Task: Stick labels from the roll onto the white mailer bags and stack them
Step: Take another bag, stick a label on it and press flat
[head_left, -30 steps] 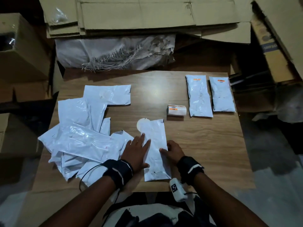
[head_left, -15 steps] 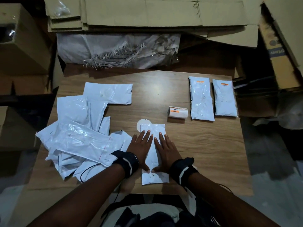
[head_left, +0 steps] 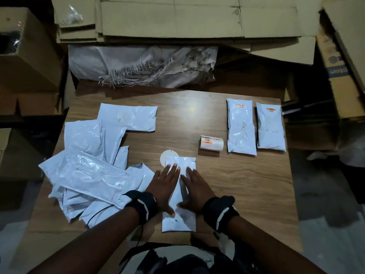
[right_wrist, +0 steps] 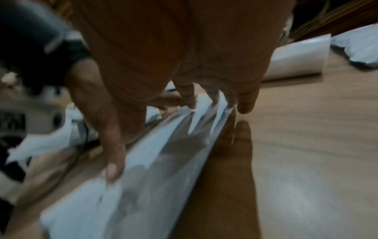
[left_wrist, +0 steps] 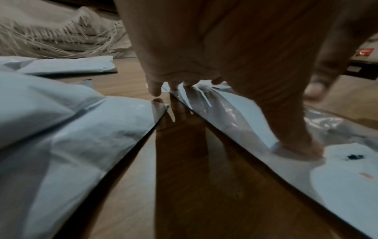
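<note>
Both hands, left hand (head_left: 165,186) and right hand (head_left: 194,187), lie flat with fingers straight on an unlabelled mailer bag (head_left: 180,220) at the worktop's (head_left: 246,194) near edge. Label roll (head_left: 211,142) beyond it, to the right. Risk: trapped wrinkles make a label crease.

Both forearms are bare, with no sleeves. Each wrist carries a black padded wrist strap: the left strap (head_left: 142,206) and the right strap (head_left: 220,211) each bear a white stripe across the top. A thin black cable (head_left: 98,213) loops out from the left strap. The hands, left hand (head_left: 165,186) and right hand (head_left: 195,189), wear no gloves or rings. Dark clothing (head_left: 177,262) shows at the bottom of the head view.
</note>
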`<action>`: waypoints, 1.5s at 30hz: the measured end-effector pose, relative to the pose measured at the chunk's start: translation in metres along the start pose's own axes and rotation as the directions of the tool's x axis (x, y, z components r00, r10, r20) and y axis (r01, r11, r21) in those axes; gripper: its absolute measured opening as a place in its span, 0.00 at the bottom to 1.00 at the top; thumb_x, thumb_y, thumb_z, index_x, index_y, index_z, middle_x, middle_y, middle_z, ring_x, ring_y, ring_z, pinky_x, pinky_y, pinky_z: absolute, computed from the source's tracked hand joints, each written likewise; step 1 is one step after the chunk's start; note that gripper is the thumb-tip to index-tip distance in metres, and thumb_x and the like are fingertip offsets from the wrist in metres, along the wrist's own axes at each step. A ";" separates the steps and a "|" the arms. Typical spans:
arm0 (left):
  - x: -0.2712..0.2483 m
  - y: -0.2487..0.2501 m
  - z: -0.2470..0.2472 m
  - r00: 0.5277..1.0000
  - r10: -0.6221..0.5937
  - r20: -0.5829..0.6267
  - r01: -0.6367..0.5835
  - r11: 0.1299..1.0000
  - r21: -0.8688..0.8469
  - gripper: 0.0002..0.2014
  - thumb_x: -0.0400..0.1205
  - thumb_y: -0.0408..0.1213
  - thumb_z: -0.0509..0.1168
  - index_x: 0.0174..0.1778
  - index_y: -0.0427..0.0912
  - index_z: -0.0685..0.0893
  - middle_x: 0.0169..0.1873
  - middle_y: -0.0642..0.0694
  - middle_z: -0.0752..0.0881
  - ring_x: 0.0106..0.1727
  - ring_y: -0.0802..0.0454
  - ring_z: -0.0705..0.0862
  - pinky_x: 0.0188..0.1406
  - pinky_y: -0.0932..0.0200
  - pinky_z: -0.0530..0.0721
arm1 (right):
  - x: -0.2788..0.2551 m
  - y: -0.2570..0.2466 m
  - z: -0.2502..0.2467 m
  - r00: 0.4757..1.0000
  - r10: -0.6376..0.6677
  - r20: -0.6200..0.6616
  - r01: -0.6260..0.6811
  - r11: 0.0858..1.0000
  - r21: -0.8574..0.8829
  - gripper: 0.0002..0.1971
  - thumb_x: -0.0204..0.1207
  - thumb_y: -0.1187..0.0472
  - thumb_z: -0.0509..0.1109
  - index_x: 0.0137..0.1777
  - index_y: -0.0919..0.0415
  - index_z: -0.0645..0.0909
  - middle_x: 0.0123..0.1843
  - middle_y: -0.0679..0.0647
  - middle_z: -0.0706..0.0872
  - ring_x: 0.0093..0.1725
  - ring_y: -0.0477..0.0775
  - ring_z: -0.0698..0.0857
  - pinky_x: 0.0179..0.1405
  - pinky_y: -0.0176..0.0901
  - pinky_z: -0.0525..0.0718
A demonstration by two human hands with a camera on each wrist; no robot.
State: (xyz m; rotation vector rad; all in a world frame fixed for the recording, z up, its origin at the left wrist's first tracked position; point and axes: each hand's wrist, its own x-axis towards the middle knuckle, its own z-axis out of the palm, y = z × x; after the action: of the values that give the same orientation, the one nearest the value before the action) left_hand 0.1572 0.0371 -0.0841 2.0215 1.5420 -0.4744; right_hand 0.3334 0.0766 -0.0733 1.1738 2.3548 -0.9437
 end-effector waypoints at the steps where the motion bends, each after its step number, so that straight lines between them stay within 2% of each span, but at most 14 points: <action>1: -0.001 -0.003 0.000 0.999 0.025 -0.044 -0.026 0.999 -0.033 0.75 0.57 0.72 0.76 0.85 0.39 0.35 0.83 0.41 0.32 0.84 0.41 0.34 0.81 0.41 0.40 | -0.002 0.005 -0.012 0.995 -0.035 -0.096 0.039 0.998 0.042 0.47 0.72 0.42 0.74 0.85 0.60 0.56 0.87 0.63 0.51 0.85 0.65 0.51 0.83 0.54 0.52; 3: -0.002 -0.009 -0.001 0.988 0.054 -0.144 -0.071 0.990 -0.118 0.71 0.59 0.75 0.71 0.86 0.41 0.39 0.84 0.43 0.36 0.84 0.44 0.37 0.81 0.43 0.41 | -0.003 0.019 -0.039 0.947 -0.066 -0.313 0.100 0.991 0.092 0.31 0.76 0.48 0.68 0.77 0.61 0.72 0.79 0.64 0.72 0.77 0.67 0.71 0.75 0.54 0.69; 5: 0.003 -0.012 -0.009 0.967 0.023 -0.256 -0.070 0.982 -0.178 0.64 0.64 0.74 0.69 0.86 0.40 0.48 0.86 0.42 0.49 0.86 0.42 0.49 0.81 0.41 0.53 | 0.004 0.038 -0.063 0.876 -0.072 -0.477 0.125 0.989 0.081 0.21 0.74 0.55 0.68 0.66 0.61 0.82 0.65 0.62 0.83 0.61 0.68 0.83 0.57 0.55 0.82; 8: 0.032 -0.008 -0.032 0.891 -0.021 -0.453 -0.084 0.974 -0.211 0.50 0.69 0.62 0.74 0.80 0.36 0.67 0.77 0.37 0.73 0.76 0.36 0.74 0.71 0.40 0.74 | 0.021 0.063 -0.100 0.863 -0.053 -0.502 0.044 0.999 -0.029 0.12 0.72 0.66 0.71 0.56 0.62 0.86 0.54 0.62 0.85 0.51 0.69 0.83 0.40 0.57 0.85; 10: 0.057 0.001 -0.057 0.851 -0.030 -0.524 -0.089 0.976 -0.201 0.42 0.72 0.56 0.73 0.78 0.37 0.71 0.74 0.38 0.77 0.72 0.37 0.78 0.67 0.42 0.77 | 0.034 0.074 -0.119 0.898 -0.048 -0.438 -0.003 0.993 -0.115 0.11 0.76 0.65 0.69 0.57 0.63 0.86 0.55 0.62 0.84 0.53 0.68 0.81 0.40 0.57 0.84; 14: 0.104 0.018 -0.099 0.888 -0.133 -0.439 0.004 0.959 -0.283 0.37 0.80 0.54 0.66 0.83 0.46 0.63 0.81 0.46 0.67 0.80 0.45 0.68 0.74 0.46 0.69 | 0.052 0.085 -0.141 0.951 -0.094 -0.294 0.012 0.963 -0.270 0.11 0.80 0.61 0.65 0.56 0.63 0.85 0.56 0.61 0.82 0.55 0.67 0.81 0.41 0.52 0.79; 17: 0.130 0.021 -0.110 0.923 -0.121 -0.365 0.037 0.973 -0.229 0.34 0.80 0.55 0.65 0.82 0.52 0.65 0.81 0.50 0.68 0.78 0.47 0.69 0.73 0.46 0.69 | 0.059 0.087 -0.149 0.974 -0.106 -0.201 0.035 0.945 -0.325 0.14 0.81 0.54 0.63 0.55 0.61 0.86 0.55 0.60 0.83 0.54 0.65 0.81 0.40 0.49 0.74; 19: 0.139 0.021 -0.111 0.941 -0.094 -0.326 0.053 0.990 -0.133 0.28 0.80 0.56 0.63 0.77 0.56 0.71 0.76 0.51 0.75 0.74 0.45 0.74 0.68 0.47 0.71 | 0.061 0.087 -0.152 0.982 -0.108 -0.152 0.047 0.934 -0.353 0.15 0.82 0.51 0.62 0.54 0.61 0.86 0.55 0.60 0.83 0.54 0.65 0.82 0.39 0.48 0.72; 22: 0.144 0.019 -0.113 0.945 -0.083 -0.317 0.075 0.997 -0.036 0.17 0.80 0.56 0.61 0.64 0.57 0.80 0.58 0.50 0.87 0.61 0.42 0.82 0.58 0.48 0.74 | 0.063 0.088 -0.154 0.989 -0.113 -0.098 0.065 0.917 -0.394 0.17 0.84 0.51 0.60 0.54 0.61 0.85 0.56 0.60 0.83 0.55 0.64 0.82 0.40 0.48 0.72; 25: 0.150 0.016 -0.115 0.947 -0.089 -0.309 0.087 0.996 -0.019 0.15 0.79 0.58 0.61 0.54 0.54 0.83 0.48 0.50 0.89 0.56 0.42 0.84 0.53 0.49 0.73 | 0.064 0.088 -0.156 0.990 -0.135 -0.050 0.097 0.879 -0.467 0.16 0.85 0.53 0.58 0.56 0.62 0.84 0.57 0.60 0.83 0.55 0.65 0.83 0.39 0.48 0.72; 33: 0.157 0.011 -0.126 0.973 -0.075 -0.220 0.085 0.996 0.039 0.19 0.79 0.60 0.62 0.60 0.57 0.85 0.48 0.50 0.89 0.58 0.44 0.83 0.60 0.48 0.72 | 0.064 0.076 -0.159 0.981 -0.178 0.077 0.187 0.767 -0.614 0.18 0.88 0.59 0.52 0.66 0.69 0.78 0.63 0.66 0.81 0.59 0.67 0.82 0.41 0.51 0.70; 37: 0.154 0.012 -0.131 0.978 -0.074 -0.197 0.081 0.996 0.030 0.17 0.79 0.57 0.61 0.60 0.57 0.86 0.50 0.48 0.89 0.59 0.42 0.82 0.60 0.48 0.71 | 0.062 0.073 -0.156 0.976 -0.202 0.083 0.209 0.761 -0.614 0.17 0.88 0.63 0.51 0.66 0.72 0.76 0.62 0.70 0.80 0.57 0.69 0.83 0.40 0.52 0.69; 40: 0.151 0.016 -0.133 0.976 -0.087 -0.199 0.094 0.995 0.027 0.14 0.79 0.55 0.63 0.54 0.55 0.86 0.47 0.49 0.89 0.58 0.43 0.83 0.60 0.49 0.71 | 0.061 0.071 -0.157 0.973 -0.229 0.021 0.198 0.790 -0.580 0.11 0.82 0.64 0.65 0.56 0.72 0.82 0.49 0.68 0.85 0.41 0.67 0.87 0.29 0.47 0.69; 45: 0.148 0.017 -0.133 0.975 -0.097 -0.198 0.097 0.995 -0.012 0.19 0.75 0.60 0.70 0.56 0.54 0.84 0.48 0.50 0.89 0.57 0.44 0.82 0.59 0.48 0.71 | 0.066 0.087 -0.161 0.950 -0.135 -0.281 0.037 0.944 -0.329 0.09 0.80 0.62 0.66 0.50 0.70 0.81 0.49 0.67 0.83 0.41 0.72 0.85 0.30 0.52 0.73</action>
State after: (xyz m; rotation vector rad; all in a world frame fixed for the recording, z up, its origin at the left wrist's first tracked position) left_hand 0.2081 0.2288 -0.0620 2.0498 1.7649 -0.3149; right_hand 0.3617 0.2638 -0.0296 1.1532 2.6879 -0.3991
